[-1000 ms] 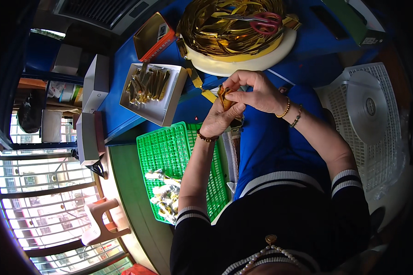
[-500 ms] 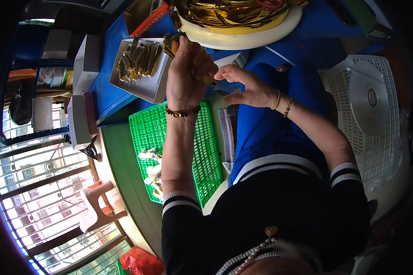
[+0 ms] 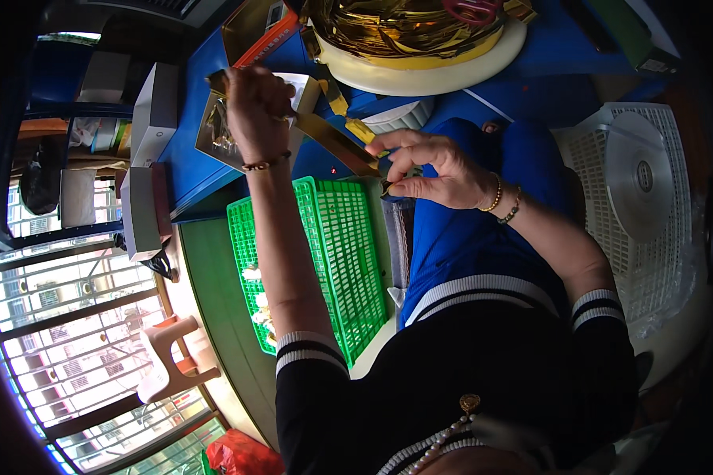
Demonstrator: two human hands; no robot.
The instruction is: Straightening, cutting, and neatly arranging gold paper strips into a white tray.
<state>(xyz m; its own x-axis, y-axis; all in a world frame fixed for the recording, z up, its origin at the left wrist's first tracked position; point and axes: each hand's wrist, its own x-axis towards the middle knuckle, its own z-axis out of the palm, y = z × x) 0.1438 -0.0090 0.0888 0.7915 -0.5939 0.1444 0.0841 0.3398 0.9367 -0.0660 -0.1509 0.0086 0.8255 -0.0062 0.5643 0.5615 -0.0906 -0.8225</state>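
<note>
A shiny gold foil strip [image 3: 337, 144] stretches slantwise between my two hands. My left hand [image 3: 257, 111] is closed round its far-left end, with a bit of gold sticking out beyond the knuckles. Lower and to the right, my right hand [image 3: 432, 168] pinches the other end between thumb and fingers. A yellow piece [image 3: 360, 130] lies just beside the right fingertips; its kind is unclear. Partly hidden under my left hand stands a shallow white box [image 3: 303, 93] holding several gold foil pieces [image 3: 216, 123].
A white round tray [image 3: 420, 77] heaped with gold foil strips [image 3: 396, 43] and pink-handled scissors [image 3: 471, 9] is ahead. Below left stands a green plastic basket [image 3: 345, 253]. A white basket [image 3: 586, 158] with a clear disc [image 3: 638, 174] is at right. White cartons [image 3: 152, 115] stand left.
My left hand has moved left, over the white box. The hands have drawn apart, and the gold strip now shows between them. My right fingers have closed into a pinch.
</note>
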